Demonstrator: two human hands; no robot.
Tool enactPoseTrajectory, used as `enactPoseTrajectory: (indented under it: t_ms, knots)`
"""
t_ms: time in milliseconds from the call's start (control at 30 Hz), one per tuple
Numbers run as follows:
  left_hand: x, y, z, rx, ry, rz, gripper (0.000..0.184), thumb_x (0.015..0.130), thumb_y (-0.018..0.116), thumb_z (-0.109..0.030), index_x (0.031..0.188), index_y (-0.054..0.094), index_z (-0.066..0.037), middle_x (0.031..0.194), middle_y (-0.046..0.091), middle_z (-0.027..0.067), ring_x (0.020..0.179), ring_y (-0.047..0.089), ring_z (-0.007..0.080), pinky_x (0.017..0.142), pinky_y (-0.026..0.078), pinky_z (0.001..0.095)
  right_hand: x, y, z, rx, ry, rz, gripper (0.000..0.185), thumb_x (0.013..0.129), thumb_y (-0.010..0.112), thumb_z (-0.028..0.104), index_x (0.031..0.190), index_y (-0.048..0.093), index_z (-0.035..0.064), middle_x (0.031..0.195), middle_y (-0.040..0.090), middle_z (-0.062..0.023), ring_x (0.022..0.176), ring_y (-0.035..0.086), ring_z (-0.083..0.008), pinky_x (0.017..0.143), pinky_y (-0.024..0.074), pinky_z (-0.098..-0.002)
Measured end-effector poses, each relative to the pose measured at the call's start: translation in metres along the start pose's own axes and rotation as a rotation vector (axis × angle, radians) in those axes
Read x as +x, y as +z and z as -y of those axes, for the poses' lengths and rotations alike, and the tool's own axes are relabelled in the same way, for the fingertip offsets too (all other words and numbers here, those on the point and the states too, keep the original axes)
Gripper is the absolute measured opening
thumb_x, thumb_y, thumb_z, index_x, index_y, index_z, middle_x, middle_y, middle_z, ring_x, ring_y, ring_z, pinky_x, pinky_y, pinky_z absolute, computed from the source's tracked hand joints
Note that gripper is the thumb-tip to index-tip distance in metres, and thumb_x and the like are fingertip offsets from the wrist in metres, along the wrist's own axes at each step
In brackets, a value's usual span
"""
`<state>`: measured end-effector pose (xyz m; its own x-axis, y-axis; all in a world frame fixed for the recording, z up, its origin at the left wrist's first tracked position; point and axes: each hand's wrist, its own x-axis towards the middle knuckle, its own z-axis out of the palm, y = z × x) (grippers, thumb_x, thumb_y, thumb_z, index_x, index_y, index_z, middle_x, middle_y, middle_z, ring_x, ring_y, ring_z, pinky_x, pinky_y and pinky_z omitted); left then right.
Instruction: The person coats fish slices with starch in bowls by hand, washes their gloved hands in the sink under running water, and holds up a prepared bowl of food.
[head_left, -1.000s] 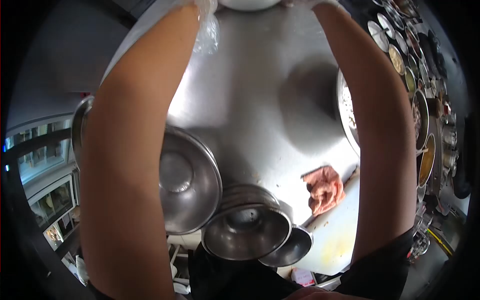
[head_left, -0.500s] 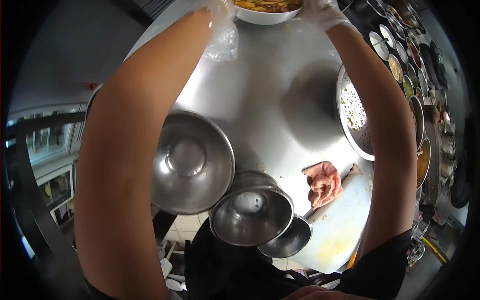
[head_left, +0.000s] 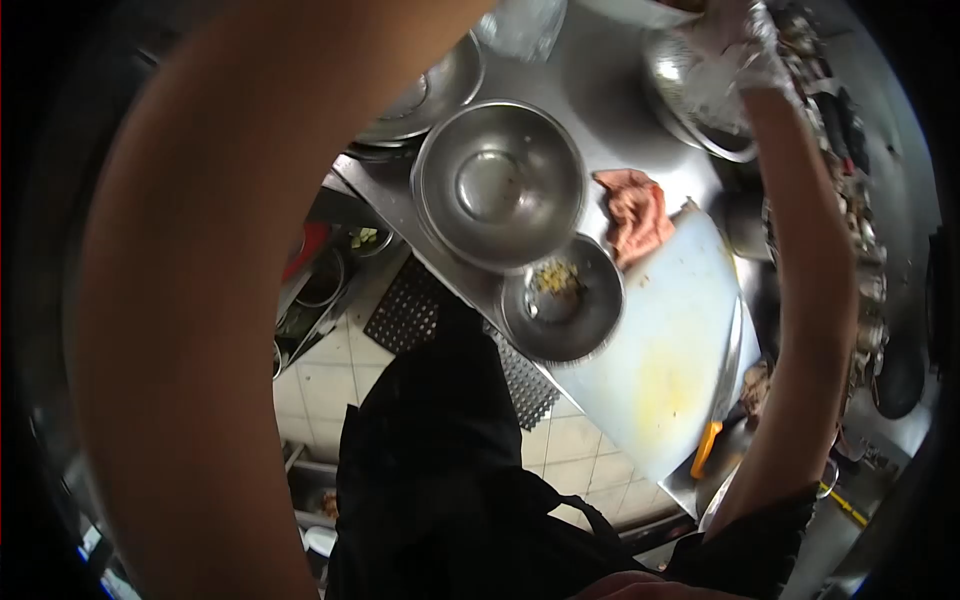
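Note:
At the top edge, my right hand (head_left: 733,55) wears a clear plastic glove and grips the side of a white bowl (head_left: 640,11). Most of that bowl is cut off by the frame; a sliver of reddish-brown food shows in it. Of my left hand (head_left: 525,28), only loose clear glove plastic is visible, left of the bowl, and its fingers are out of frame. Below my right hand lies a perforated metal colander (head_left: 672,75), partly covered by the glove.
Steel bowls (head_left: 497,150) stand along the counter's near edge; a smaller one (head_left: 560,320) holds chopped yellowish bits. A pink cloth (head_left: 637,215) lies by a white cutting board (head_left: 650,360), with an orange-handled knife (head_left: 708,445) along its right side. Floor mats (head_left: 405,310) lie below.
My view has swung down and towards the near counter edge. The white bowl and my left hand have mostly left the frame. The small bowl's contents and the knife now show.

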<state>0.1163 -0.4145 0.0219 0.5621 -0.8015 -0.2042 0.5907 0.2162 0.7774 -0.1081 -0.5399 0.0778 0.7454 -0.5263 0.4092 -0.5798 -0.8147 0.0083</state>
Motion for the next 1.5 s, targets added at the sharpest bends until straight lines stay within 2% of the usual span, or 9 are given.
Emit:
enactPoseTrajectory:
  t_ms: [333,533,733,900,1067,1133,1233,1367,1500]
  knots:
    - [-0.350,0.017,-0.078,-0.030,-0.143,0.057,0.049,0.095,0.045,-0.043,0.116,0.055,0.000,0.115,0.062,0.0168,0.105,0.061,0.0269,0.095,0.047,0.0404,-0.220,-0.235,0.179,-0.375,-0.125,-0.142,0.063,0.076,0.068,0.033,0.131,0.049,0.0087,0.129,0.047,-0.0263,0.113,0.052,-0.0417,0.099,0.0429,-0.0431]
    - [-0.548,-0.048,-0.097,-0.373,-0.050,0.018,0.047,0.098,0.043,-0.038,0.120,0.054,0.003,0.121,0.059,0.0147,0.108,0.060,0.0232,0.098,0.047,0.0362,-0.333,-0.255,0.303,0.586,-0.083,0.022,0.059,0.083,0.053,0.036,0.133,0.045,0.0066,0.130,0.047,-0.0233,0.115,0.051,-0.0370,0.099,0.0431,-0.0422]
    - [-0.700,-0.176,-0.008,-0.438,0.919,-0.331,0.052,0.097,0.045,-0.041,0.131,0.048,-0.002,0.141,0.043,0.0136,0.126,0.043,0.0259,0.109,0.028,0.0392,-0.412,-0.249,0.447,1.552,0.015,0.542,0.057,0.091,0.038,0.039,0.136,0.040,0.0044,0.131,0.047,-0.0203,0.117,0.051,-0.0324,0.100,0.0434,-0.0413]
    - [-0.884,-0.179,-0.085,0.320,0.785,-0.931,0.049,0.099,0.041,-0.037,0.130,0.047,0.000,0.137,0.046,0.0170,0.124,0.046,0.0297,0.105,0.034,0.0376,-0.439,-0.276,0.550,1.774,-0.188,0.915,0.058,0.097,0.025,0.041,0.138,0.037,0.0026,0.132,0.047,-0.0178,0.119,0.050,-0.0285,0.101,0.0437,-0.0405]
    - [-0.705,-0.018,-0.003,1.042,0.732,-1.419,0.043,0.101,0.038,-0.029,0.127,0.047,0.003,0.127,0.052,0.0200,0.120,0.048,0.0281,0.102,0.037,0.0345,-0.319,-0.233,0.385,2.123,-0.208,1.270,0.068,0.098,0.022,0.053,0.139,0.034,0.0007,0.132,0.047,-0.0176,0.115,0.054,-0.0267,0.098,0.0466,-0.0388]
    - [-0.687,-0.003,0.003,0.820,0.848,-1.490,0.041,0.102,0.035,-0.026,0.128,0.047,0.004,0.126,0.053,0.0195,0.119,0.049,0.0260,0.102,0.036,0.0337,-0.302,-0.225,0.373,1.497,-0.965,0.622,0.078,0.094,0.029,0.061,0.139,0.032,-0.0012,0.134,0.044,-0.0196,0.115,0.054,-0.0258,0.097,0.0467,-0.0385]
    - [-0.650,0.010,0.003,1.001,0.879,-1.692,0.042,0.103,0.033,-0.025,0.128,0.046,0.006,0.127,0.052,0.0193,0.121,0.048,0.0254,0.104,0.035,0.0335,-0.257,-0.184,0.379,2.208,-0.637,1.474,0.059,0.100,0.025,0.043,0.141,0.033,0.0010,0.138,0.041,-0.0181,0.125,0.045,-0.0261,0.105,0.0395,-0.0401]
    - [-0.598,-0.003,0.052,0.977,0.804,-1.823,0.047,0.103,0.026,-0.028,0.134,0.040,0.006,0.135,0.047,0.0153,0.124,0.046,0.0240,0.105,0.036,0.0343,-0.231,-0.123,0.382,2.052,-0.749,1.630,0.057,0.100,0.031,0.039,0.143,0.028,0.0009,0.139,0.039,-0.0194,0.127,0.043,-0.0277,0.105,0.0381,-0.0415]
    - [-0.552,-0.017,0.056,0.037,1.204,-1.603,0.051,0.102,0.029,-0.033,0.138,0.034,0.004,0.136,0.045,0.0151,0.125,0.046,0.0229,0.105,0.038,0.0363,-0.204,-0.100,0.412,1.892,-0.858,1.767,0.057,0.099,0.034,0.040,0.140,0.031,0.0008,0.136,0.042,-0.0176,0.125,0.045,-0.0254,0.104,0.0387,-0.0391]
